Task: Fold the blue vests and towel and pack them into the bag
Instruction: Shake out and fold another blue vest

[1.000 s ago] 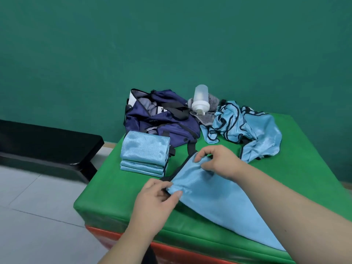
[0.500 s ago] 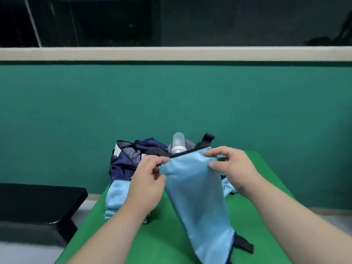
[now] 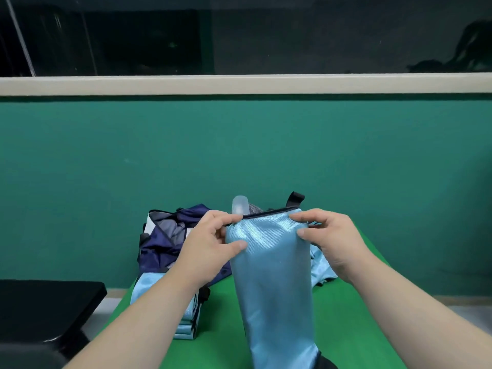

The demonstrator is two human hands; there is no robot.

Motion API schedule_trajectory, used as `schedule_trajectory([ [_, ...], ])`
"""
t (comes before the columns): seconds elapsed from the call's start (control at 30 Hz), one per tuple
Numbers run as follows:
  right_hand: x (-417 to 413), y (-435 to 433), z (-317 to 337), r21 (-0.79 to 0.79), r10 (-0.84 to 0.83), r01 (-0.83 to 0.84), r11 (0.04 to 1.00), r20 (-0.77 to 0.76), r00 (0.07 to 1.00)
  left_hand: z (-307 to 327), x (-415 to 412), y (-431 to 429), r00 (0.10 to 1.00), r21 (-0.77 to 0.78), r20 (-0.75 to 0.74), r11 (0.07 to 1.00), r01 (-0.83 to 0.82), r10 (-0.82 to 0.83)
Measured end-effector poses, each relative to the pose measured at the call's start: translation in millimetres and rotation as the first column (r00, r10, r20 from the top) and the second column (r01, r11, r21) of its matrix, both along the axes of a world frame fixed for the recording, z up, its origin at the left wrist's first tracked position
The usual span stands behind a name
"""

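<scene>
A light blue vest (image 3: pixel 271 275) with black trim hangs in the air above the green table (image 3: pixel 221 350). My left hand (image 3: pixel 210 246) pinches its top left corner. My right hand (image 3: pixel 330 238) pinches the top right corner. Behind my left hand the navy bag (image 3: pixel 165 241) lies open at the back of the table. A stack of folded blue vests (image 3: pixel 186 326) sits in front of the bag, partly hidden by my left forearm. Unfolded blue vests (image 3: pixel 319 267) lie in a heap behind my right hand.
A translucent water bottle (image 3: pixel 240 205) stands behind the held vest, with a bit of grey towel (image 3: pixel 254 209) beside it. A black bench (image 3: pixel 40 307) stands at the lower left, off the table. The green wall (image 3: pixel 239 145) runs close behind the table.
Both hands lifted the vest off the table and now hold it up by its top edge. The view tilted up toward the wall, and my hands moved slightly apart.
</scene>
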State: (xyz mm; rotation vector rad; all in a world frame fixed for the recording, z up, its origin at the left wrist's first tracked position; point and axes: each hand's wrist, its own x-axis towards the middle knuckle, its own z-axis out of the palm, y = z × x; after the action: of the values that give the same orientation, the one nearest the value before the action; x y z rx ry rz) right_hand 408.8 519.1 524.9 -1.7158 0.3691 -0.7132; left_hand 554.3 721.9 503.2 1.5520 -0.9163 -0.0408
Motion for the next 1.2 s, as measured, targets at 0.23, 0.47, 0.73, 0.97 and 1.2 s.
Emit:
schedule_trajectory([
  [0.23, 47.3, -27.4, -11.4, 0.027, -0.042, 0.044, 0.999, -0.049, 0.998, 3.6, 50.1, -31.1, 0.992, 0.162, 0.1, 0.983, -0.089, 0.074],
  [0.47, 102.6, -53.7, 34.1, -0.081, -0.109, 0.106, 0.991, -0.035, 0.993, 52.6, 93.4, -58.1, 0.948, 0.288, 0.289, 0.933, -0.216, 0.131],
  [0.73, 85.7, -53.8, 99.3, -0.158, -0.115, 0.152, 0.976, 0.223, 0.968, 120.6, 76.6, -58.6, 0.92, 0.062, 0.345, 0.974, -0.218, 0.184],
  [0.97, 9.0, -24.8, 21.6, -0.128, -0.067, 0.085, 0.988, 0.134, 0.989, 49.7, 11.2, -23.2, 0.952, 0.142, 0.3, 0.984, -0.108, 0.061],
  [1.2, -68.4, 22.4, -161.5, 0.018, -0.076, 0.082, 0.996, -0.233, 0.97, -121.0, -64.9, 23.2, 0.999, 0.49, 0.035, 0.871, -0.042, 0.028],
])
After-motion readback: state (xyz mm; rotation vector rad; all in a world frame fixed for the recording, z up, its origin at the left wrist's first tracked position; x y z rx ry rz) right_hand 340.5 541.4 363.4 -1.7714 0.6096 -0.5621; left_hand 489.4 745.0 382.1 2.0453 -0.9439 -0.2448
